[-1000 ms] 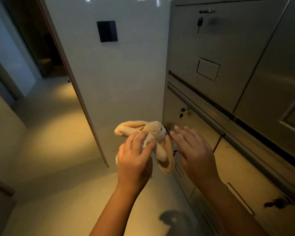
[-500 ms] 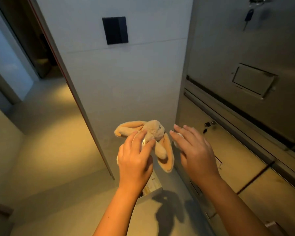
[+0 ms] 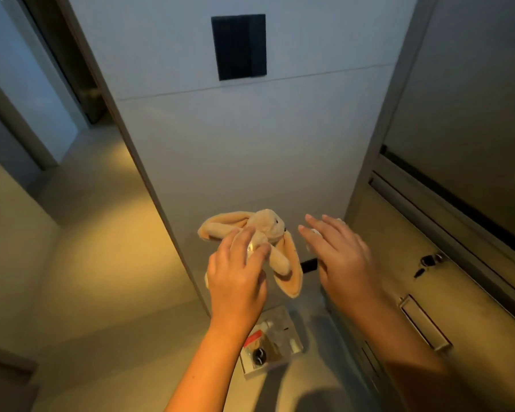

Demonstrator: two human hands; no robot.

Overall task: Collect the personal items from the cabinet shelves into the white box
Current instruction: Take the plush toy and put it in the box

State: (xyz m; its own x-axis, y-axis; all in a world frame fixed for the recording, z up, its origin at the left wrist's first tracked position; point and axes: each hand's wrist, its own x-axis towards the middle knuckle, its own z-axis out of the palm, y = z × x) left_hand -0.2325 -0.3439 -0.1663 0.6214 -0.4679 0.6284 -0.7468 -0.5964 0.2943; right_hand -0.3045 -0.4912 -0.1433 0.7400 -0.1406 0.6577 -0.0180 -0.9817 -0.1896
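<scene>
One plush rabbit, beige with two long floppy ears, is held in the air in front of the pale wall, above the floor and higher than the white box. The left hand grips its body, with fingers and thumb curled and pinched round the middle. One ear sticks out to the left and the other hangs down on the right. A small pale tag shows by the fingers, too blurred to read.

The right hand is just right of the rabbit and apart from it, with straight, spread fingers gripping nothing. A bit of white shows under the fingertips; I cannot tell what it is.

The one white box sits on the floor near the foot of the wall, below the hands. In it lie a red-and-white packet with print too small to read, a dark round item and some pale pieces.

On the right stands the grey metal cabinet, with one set of keys hanging from a lock and one flat handle on a near drawer. One black panel is fixed high on the wall.

Against half a second ago, the hands and rabbit keep the same pose, the box shows more fully, and the upper cabinet key is out of view.
</scene>
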